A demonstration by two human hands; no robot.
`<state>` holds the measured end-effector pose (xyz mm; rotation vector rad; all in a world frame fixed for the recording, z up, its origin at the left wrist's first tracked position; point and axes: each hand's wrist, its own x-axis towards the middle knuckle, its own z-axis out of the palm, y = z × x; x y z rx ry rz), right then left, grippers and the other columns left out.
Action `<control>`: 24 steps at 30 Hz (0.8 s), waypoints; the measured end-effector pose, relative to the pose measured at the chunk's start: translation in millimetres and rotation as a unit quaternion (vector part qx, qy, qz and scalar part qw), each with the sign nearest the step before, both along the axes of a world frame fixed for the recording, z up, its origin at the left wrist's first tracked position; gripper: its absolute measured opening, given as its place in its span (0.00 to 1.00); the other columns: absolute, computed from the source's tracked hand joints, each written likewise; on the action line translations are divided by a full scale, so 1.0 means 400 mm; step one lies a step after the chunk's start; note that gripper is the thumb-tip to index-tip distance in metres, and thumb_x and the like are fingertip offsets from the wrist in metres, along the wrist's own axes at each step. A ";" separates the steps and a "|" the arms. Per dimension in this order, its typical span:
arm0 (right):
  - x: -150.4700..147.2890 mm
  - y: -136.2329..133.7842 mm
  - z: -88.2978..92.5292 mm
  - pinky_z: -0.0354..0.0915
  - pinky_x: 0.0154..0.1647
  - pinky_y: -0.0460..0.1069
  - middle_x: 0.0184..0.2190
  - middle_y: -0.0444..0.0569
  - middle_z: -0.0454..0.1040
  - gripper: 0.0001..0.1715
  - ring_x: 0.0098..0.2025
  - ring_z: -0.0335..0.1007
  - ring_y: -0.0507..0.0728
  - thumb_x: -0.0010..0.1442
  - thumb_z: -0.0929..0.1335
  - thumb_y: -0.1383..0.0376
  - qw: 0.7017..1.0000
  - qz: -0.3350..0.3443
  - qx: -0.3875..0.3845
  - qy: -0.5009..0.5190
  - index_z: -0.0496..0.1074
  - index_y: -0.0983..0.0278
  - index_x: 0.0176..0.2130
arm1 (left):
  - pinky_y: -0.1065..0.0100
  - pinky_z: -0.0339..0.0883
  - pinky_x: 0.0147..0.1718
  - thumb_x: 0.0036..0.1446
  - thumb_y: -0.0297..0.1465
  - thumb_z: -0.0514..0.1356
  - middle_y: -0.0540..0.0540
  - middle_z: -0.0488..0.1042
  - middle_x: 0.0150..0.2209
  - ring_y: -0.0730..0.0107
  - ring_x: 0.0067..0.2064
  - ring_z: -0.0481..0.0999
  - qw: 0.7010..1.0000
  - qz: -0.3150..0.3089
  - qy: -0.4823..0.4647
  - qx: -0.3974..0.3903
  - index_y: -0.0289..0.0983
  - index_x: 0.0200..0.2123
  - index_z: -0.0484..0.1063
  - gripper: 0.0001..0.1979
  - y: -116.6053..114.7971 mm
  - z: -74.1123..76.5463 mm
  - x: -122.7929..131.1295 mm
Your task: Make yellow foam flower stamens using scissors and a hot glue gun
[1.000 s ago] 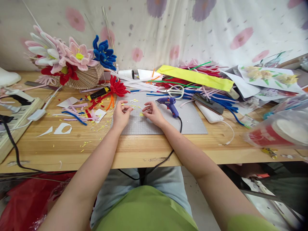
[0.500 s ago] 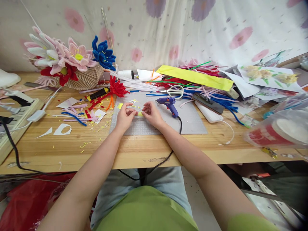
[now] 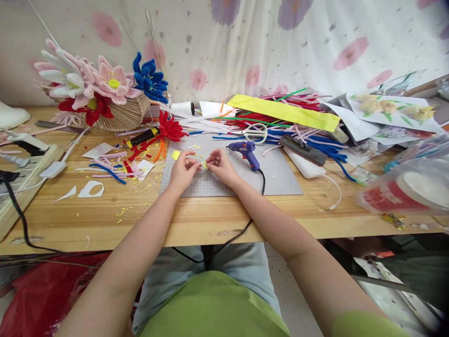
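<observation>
Between my two hands is a small yellow piece (image 3: 205, 165), too small to make out fully. My left hand (image 3: 184, 171) pinches at its left end, thumb against forefinger. My right hand (image 3: 221, 167) has thumb and fingertips closed on its right side. Both hands hover over the grey cutting mat (image 3: 277, 180). Beside my left fingers lies another yellow piece (image 3: 176, 154), with tiny yellow strips around it. A purple glue gun (image 3: 247, 152) rests on the mat to the right of my right hand.
White-handled scissors (image 3: 256, 133) lie behind the mat, by bundles of pipe cleaners and a yellow sheet (image 3: 284, 112). Fuzzy flowers (image 3: 114, 83) stand at back left; a red flower (image 3: 171, 126) lies nearer. A power strip (image 3: 31, 187) is far left, a bagged cup (image 3: 403, 192) far right.
My fingertips have come slightly closer together around the yellow piece, and less of it shows. The other things stay where they were.
</observation>
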<state>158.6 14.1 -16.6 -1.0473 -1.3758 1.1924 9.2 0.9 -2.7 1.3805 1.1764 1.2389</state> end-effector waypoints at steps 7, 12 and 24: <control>-0.001 0.000 0.001 0.63 0.37 0.48 0.28 0.39 0.68 0.20 0.29 0.66 0.47 0.44 0.67 0.70 1.000 0.008 -0.013 0.027 0.55 0.61 0.36 | 0.72 0.65 0.26 0.43 0.31 0.63 0.53 0.73 0.25 0.72 0.25 0.75 1.000 -0.001 0.006 -0.007 0.39 0.39 0.62 0.19 0.000 0.004 0.001; 0.000 -0.003 0.001 0.64 0.37 0.48 0.29 0.39 0.70 0.20 0.31 0.67 0.49 0.44 0.67 0.70 0.999 0.016 -0.020 0.023 0.55 0.60 0.37 | 0.72 0.65 0.25 0.43 0.30 0.63 0.53 0.73 0.25 0.72 0.26 0.75 1.000 0.002 0.004 -0.021 0.39 0.39 0.62 0.18 -0.001 0.004 0.001; 0.005 -0.003 0.000 0.63 0.34 0.48 0.29 0.39 0.71 0.21 0.29 0.67 0.50 0.44 0.67 0.66 1.000 0.018 -0.012 -0.006 0.55 0.60 0.38 | 0.71 0.67 0.25 0.43 0.30 0.63 0.52 0.73 0.24 0.69 0.27 0.75 1.000 -0.002 0.011 -0.029 0.39 0.40 0.62 0.18 0.001 0.000 0.000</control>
